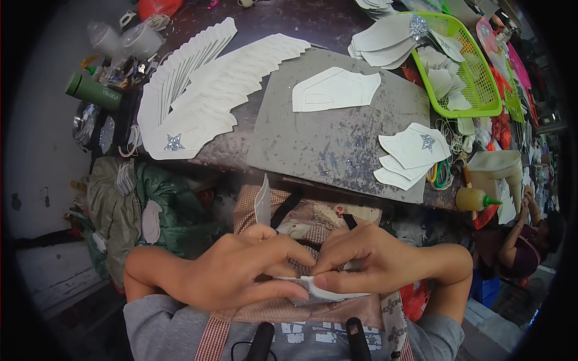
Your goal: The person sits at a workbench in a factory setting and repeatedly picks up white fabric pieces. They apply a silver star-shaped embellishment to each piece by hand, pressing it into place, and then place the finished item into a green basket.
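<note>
Over my lap, my left hand and my right hand meet, fingertips pinching a thin white cut-out piece between them. The piece lies flat under both thumbs, above a checked apron. A second white piece stands on edge just behind my left hand. On the worktable ahead lies a grey cutting board with one white shaped piece on it.
A long fanned row of white pieces ends in one with a silver glitter star. More starred pieces sit at the board's right. A green basket, a glue bottle and a green canister stand around. Another person sits at right.
</note>
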A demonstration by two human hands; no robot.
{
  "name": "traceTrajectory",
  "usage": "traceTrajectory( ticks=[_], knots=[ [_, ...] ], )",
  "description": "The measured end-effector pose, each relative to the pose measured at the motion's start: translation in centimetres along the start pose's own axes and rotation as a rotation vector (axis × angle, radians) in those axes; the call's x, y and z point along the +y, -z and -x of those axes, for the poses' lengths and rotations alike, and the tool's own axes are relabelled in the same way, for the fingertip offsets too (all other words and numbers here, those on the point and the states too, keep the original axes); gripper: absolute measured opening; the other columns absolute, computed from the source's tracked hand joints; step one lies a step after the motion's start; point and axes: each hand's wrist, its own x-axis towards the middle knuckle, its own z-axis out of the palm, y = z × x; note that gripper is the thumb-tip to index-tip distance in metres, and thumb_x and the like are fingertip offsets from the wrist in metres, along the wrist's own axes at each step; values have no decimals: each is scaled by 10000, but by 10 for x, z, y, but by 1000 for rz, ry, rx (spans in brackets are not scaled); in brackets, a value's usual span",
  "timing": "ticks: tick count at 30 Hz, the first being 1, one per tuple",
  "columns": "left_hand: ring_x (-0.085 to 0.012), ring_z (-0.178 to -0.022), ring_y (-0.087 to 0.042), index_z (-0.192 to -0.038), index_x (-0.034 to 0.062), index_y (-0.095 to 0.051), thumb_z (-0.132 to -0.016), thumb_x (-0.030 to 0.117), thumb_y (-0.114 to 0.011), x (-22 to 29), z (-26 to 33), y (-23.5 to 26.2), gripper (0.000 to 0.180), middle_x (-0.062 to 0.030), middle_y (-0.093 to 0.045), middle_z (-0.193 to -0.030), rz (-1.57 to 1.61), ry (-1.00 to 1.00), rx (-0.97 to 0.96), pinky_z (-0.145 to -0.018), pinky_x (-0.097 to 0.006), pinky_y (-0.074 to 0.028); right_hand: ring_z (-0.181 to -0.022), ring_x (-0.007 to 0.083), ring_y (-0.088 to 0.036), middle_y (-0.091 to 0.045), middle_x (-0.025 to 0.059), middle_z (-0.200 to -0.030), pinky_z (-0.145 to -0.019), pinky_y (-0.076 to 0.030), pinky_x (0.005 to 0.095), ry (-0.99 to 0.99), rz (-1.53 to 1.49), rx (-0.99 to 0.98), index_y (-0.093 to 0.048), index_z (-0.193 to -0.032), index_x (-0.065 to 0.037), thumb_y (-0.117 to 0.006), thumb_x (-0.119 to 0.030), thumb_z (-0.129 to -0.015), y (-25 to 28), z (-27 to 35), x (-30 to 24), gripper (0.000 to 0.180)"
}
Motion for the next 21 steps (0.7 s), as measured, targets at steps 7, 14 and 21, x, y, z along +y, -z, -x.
traceTrajectory(
  ticks=[7,14,21],
  knots=[
    [-196,-542,-481,-897,115,-655,-808,326,-735,-8,-3,10,243,-36,-657,-690,-30,40,-178,-667,-296,-398,-674,220,-615,-669,107,-768,-611,-472,326,-8,26,-45,-666,-881,16,-622,-135,-862,5,-3,-2,159],
    [-115,-520,-478,-800,45,-725,-750,138,-803,-11,-16,9,131,-24,-655,-645,226,39,-181,-647,-275,-365,-763,236,-619,-672,104,-825,-781,-452,360,65,65,-72,-682,-882,-14,-643,-123,-859,9,-4,2,118],
    [-55,-799,-615,-917,-34,-628,-866,81,-685,6,-37,23,139,-63,-692,-847,663,375,-46,-667,-201,-465,-888,271,-607,-657,135,-900,-852,-450,399,540,793,1060,-654,-842,18,-644,-119,-859,38,36,-16,139]
  ],
)
